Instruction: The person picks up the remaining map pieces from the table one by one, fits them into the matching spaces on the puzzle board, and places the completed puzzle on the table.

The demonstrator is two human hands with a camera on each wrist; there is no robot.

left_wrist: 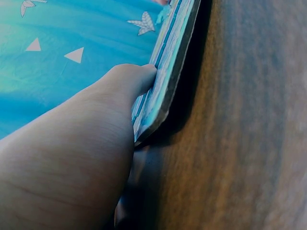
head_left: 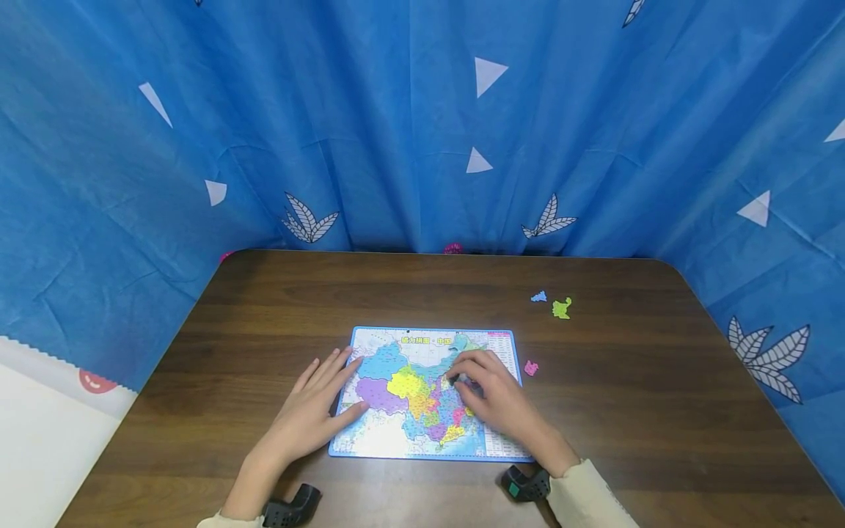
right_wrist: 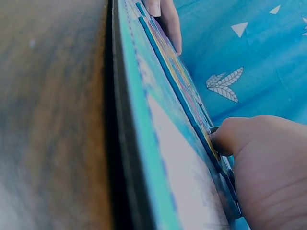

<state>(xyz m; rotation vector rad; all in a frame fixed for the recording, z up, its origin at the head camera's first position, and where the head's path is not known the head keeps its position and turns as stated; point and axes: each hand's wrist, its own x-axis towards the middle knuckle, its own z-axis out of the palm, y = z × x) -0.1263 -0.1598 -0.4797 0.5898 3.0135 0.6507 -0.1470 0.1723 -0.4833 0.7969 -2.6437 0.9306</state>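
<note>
A map puzzle board (head_left: 389, 436) with a blue border lies on the table, most of its coloured pieces set in place. My left hand (head_left: 313, 414) rests on the board's left side, fingers straight and spread. In the left wrist view, the left thumb (left_wrist: 139, 76) presses at the board's edge. Over the right part of the map, my right hand (head_left: 491, 392) has curled fingers and pinches a small dark-edged puzzle piece (head_left: 452, 379), mostly hidden by the fingertips. The right wrist view shows the right hand (right_wrist: 268, 158) low against the map's surface.
Loose puzzle pieces lie right of the board: a pink piece (head_left: 531, 368) close to its edge, a blue piece (head_left: 538, 296) and a green piece (head_left: 562, 308) farther back. A blue curtain (head_left: 409, 147) hangs behind the brown wooden table (head_left: 660, 411).
</note>
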